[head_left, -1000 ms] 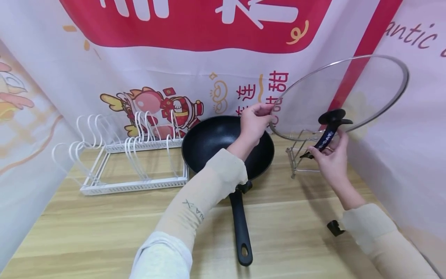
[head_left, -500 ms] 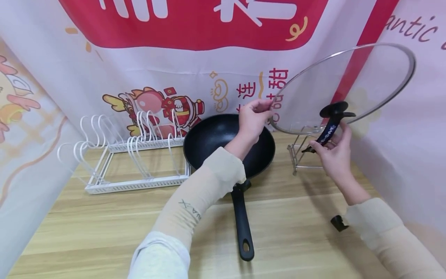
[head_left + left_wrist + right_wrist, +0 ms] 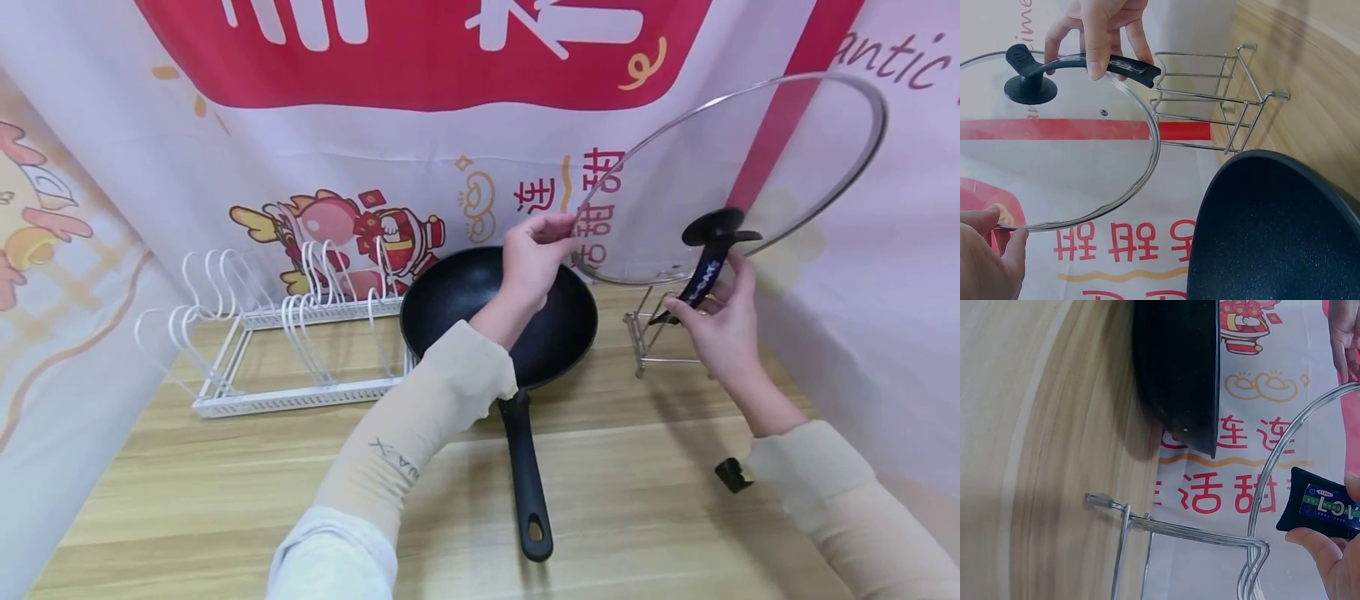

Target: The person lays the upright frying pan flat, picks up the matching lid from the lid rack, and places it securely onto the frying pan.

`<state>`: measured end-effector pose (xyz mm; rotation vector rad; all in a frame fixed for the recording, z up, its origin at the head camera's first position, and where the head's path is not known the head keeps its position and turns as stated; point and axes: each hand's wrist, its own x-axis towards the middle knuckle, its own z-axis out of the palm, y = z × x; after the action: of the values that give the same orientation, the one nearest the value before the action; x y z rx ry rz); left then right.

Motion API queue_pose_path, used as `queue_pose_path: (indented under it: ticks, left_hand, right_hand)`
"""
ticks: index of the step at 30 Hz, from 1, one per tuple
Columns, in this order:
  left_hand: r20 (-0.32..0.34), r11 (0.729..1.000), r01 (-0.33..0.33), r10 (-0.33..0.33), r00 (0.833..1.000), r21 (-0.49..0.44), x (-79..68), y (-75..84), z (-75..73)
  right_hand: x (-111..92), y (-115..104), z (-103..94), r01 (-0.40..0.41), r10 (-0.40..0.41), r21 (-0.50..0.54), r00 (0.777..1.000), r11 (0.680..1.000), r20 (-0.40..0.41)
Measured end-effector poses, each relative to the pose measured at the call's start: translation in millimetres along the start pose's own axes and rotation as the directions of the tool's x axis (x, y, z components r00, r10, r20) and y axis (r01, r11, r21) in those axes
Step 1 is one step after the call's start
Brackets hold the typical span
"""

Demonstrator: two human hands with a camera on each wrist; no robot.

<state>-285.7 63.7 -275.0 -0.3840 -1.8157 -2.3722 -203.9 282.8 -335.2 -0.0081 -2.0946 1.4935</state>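
A large round glass lid point(image 3: 667, 183) with a metal rim is held up tilted at the right, its knob side facing the person. My left hand point(image 3: 536, 258) pinches the rim at its left side between thumb and fingers. My right hand point(image 3: 723, 325) grips the lid's black handle point(image 3: 705, 275), which carries a dark label. Just below the lid stands a small metal wire rack point(image 3: 1229, 100). In the right wrist view the rim point(image 3: 1266, 481) passes the rack's bent wire end point(image 3: 1260, 547); whether they touch I cannot tell.
A black frying pan point(image 3: 465, 292) sits on the wooden table point(image 3: 615, 500) in the middle, handle toward the person, partly behind the left forearm. Left of it stands a white rack point(image 3: 300, 396) with several wire loops. A printed cloth point(image 3: 420, 133) hangs behind.
The lid has risen slightly at its far edge and now stands more steeply. Both hands keep their hold and have shifted little. The head view has moved slightly; pan and racks stay put.
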Motion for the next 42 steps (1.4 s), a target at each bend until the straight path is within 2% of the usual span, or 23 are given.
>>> queue_pose_path:
  ticks: [6, 10, 16, 24, 29, 36, 42]
  left_hand:
    - [0.012, 0.999, 0.029, -0.030, 0.999, 0.012, -0.4, 5.2, -8.1]
    - [0.021, 0.999, 0.050, -0.049, 0.999, -0.023, 0.0, 7.4, -13.6]
    - [0.004, 0.989, 0.127, -0.127, 0.992, -0.080, -3.0, 10.4, -22.7]
    - [-0.004, 0.970, 0.193, -0.196, 0.981, -0.149, -5.5, 10.1, -32.4]
    - [-0.014, 0.966, 0.205, -0.210, 0.978, -0.159, -7.0, 9.2, -40.9]
    - [-0.040, 0.964, 0.217, -0.226, 0.973, -0.156, -8.7, 12.7, -56.3]
    - [-0.041, 0.965, 0.221, -0.229, 0.973, -0.141, -9.9, 15.0, -63.3]
  right_hand:
    - [2, -5, 0.4, 0.023, -0.021, -0.063, 0.999, 0.998, 0.037]
    - [5, -10, 0.6, 0.045, -0.038, -0.087, 0.997, 0.995, 0.073]
    - [8, -17, 0.3, 0.057, -0.042, -0.118, 0.991, 0.991, 0.130]
    - [15, -27, -1.5, 0.103, -0.060, -0.199, 0.976, 0.975, 0.211]
    - [20, -36, -0.9, 0.112, -0.044, -0.245, 0.963, 0.963, 0.267]
    - [24, -45, 1.0, 0.145, -0.020, -0.345, 0.939, 0.927, 0.342]
    - [23, -48, 5.4, 0.115, 0.013, -0.327, 0.931, 0.938, 0.365]
